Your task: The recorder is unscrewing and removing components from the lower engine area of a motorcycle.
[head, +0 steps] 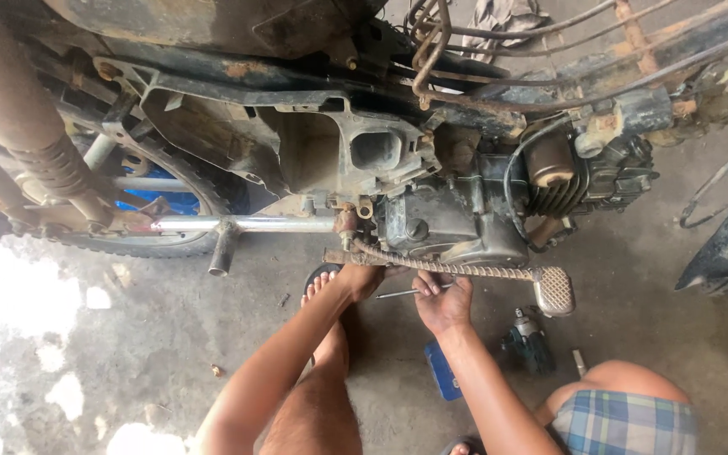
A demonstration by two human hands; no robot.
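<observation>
Closest to the camera are the bare knees and the plaid shorts (625,421) of the person squatting on the concrete floor (128,354), both forearms reaching up and away to the underside of a stripped-down motorcycle.

The right hand (444,302) is clenched around a thin metal rod (399,293), looks like a slim screwdriver or punch, held nearly level with its tip pointing left. The left hand (362,278) is up against the grimy footrest bar (440,265) right where it meets the bottom of the engine case (452,227); its fingers are tucked behind the bar, so I can't tell if they're gripping it or just steadying.

My take on doing this bit well: keep that rod square to whatever it's seating into, brace with the left hand so the bar can't shift, and push gently rather than jabbing, since everything down there is oily and rusty.

Pose-wise, both wrists are fairly straight, elbows bent, arms converging under the engine. A dark power tool (528,341) and a blue flat thing (441,371) lie on the floor just beside the right forearm.
</observation>
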